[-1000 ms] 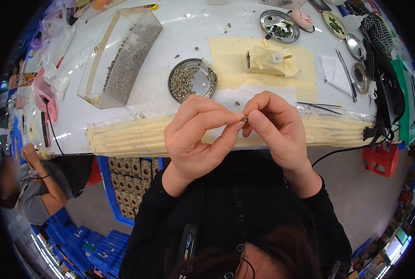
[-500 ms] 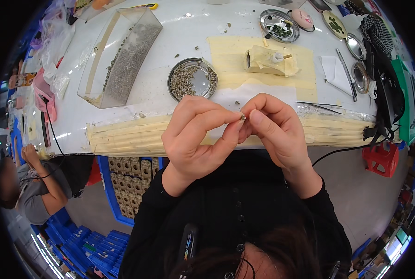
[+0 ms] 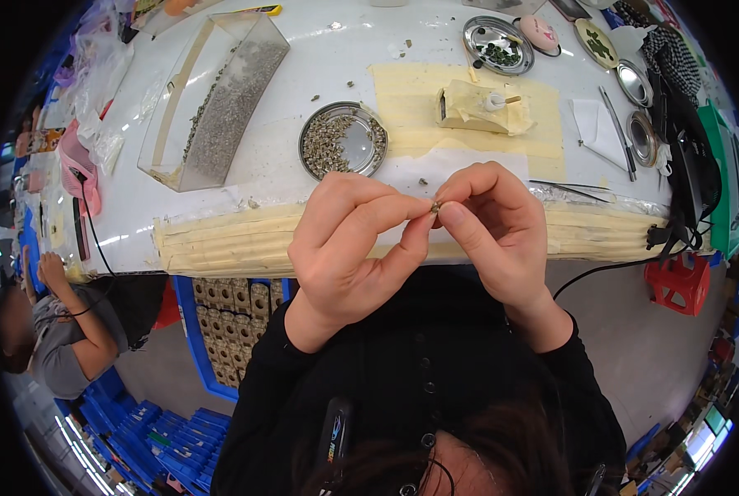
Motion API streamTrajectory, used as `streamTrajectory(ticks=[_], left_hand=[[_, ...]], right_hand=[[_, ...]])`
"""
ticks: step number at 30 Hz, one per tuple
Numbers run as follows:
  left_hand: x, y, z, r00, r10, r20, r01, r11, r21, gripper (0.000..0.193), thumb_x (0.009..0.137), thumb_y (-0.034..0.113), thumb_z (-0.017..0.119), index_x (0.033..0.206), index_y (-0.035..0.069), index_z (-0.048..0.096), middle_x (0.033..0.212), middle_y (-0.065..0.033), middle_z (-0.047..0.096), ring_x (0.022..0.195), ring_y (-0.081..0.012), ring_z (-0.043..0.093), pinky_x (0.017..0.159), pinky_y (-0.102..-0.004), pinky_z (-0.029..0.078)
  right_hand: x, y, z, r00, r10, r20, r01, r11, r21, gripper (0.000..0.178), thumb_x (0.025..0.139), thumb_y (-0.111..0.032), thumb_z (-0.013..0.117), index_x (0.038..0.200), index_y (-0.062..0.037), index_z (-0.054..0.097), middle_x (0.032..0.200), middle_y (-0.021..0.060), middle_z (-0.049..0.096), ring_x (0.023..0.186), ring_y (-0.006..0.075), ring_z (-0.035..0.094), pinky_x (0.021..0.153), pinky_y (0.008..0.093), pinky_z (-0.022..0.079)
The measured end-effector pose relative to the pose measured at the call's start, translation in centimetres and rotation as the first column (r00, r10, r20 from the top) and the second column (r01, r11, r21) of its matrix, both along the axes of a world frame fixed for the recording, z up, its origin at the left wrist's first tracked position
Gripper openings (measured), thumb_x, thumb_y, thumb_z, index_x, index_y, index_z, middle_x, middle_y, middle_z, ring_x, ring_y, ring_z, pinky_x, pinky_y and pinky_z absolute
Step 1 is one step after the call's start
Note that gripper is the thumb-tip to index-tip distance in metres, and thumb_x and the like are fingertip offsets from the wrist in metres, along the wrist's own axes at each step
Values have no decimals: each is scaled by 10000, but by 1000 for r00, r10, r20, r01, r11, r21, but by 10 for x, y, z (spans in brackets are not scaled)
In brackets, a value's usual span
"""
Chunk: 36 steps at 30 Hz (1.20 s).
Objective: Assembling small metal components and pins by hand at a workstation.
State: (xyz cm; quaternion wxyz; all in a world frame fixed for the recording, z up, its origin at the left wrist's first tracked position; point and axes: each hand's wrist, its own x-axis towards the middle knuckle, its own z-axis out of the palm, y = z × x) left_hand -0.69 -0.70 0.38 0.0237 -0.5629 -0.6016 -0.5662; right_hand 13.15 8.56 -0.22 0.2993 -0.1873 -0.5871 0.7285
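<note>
Close to the table's front edge, my left hand (image 3: pixel 349 248) pinches a tiny brownish-grey part (image 3: pixel 435 207) between thumb and forefinger. My right hand (image 3: pixel 502 240) meets it from the other side, its thumb and forefinger closed on the same part. Fingertips cover most of the piece, so its exact kind does not show. Just beyond my left hand lies a round metal dish (image 3: pixel 361 112) with many small grey-brown parts (image 3: pixel 326 145) in it. A single loose bit (image 3: pixel 423 181) rests on the table beyond my fingertips.
A clear bin (image 3: pixel 156 153) of small grey parts stands at left. Beyond my right hand sits a tape-covered block (image 3: pixel 477 107); tweezers (image 3: pixel 569 189) lie right of that hand. A dish with dark green pieces (image 3: pixel 500 55) is farther back. Another person (image 3: pixel 76 339) works at far left.
My right thumb and forefinger have shifted and now press on the small part alongside my left fingertips. The left hand has barely moved.
</note>
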Motion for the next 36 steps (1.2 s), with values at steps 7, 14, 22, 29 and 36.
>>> streamTrajectory(ticks=[7,14,22,29,36], left_hand=[[1,0,1,999,-7,38,7,1000,-15,208,628,-45,762,806,36,689,742,-62,625,650,-215,576,567,-300,443],[0,-1,1,1000,4,14,-3,999,-37,212,625,-42,765,806,38,690,746,-59,625,651,-213,571,563,-296,438],[-1,-3,-2,991,-57,125,64,997,-53,193,654,-51,755,814,40,697,762,-63,630,663,-193,585,576,-280,445],[-4,-2,-10,901,-220,375,226,974,27,201,694,-66,736,870,22,696,794,-65,641,710,-157,592,618,-264,446],[3,-2,-21,827,-275,490,250,961,116,190,727,-73,717,896,6,683,809,-69,627,744,-149,570,670,-259,433]], right_hand=[[1,2,3,997,72,-41,-78,979,-189,90,898,-23,625,965,17,579,906,39,612,833,80,586,773,232,485],[0,2,3,999,39,-9,-40,998,-58,88,906,-34,613,963,23,576,905,42,613,832,82,588,767,230,487],[2,4,7,994,109,1,-106,971,-213,117,941,-98,590,958,17,577,869,41,624,787,83,592,746,232,494],[2,9,2,964,242,-109,-265,848,-460,158,954,-164,592,962,-6,588,854,42,624,745,86,598,687,231,501],[0,6,3,948,274,-159,-315,755,-575,181,961,-191,588,979,-11,585,837,33,613,733,87,600,666,236,509]])
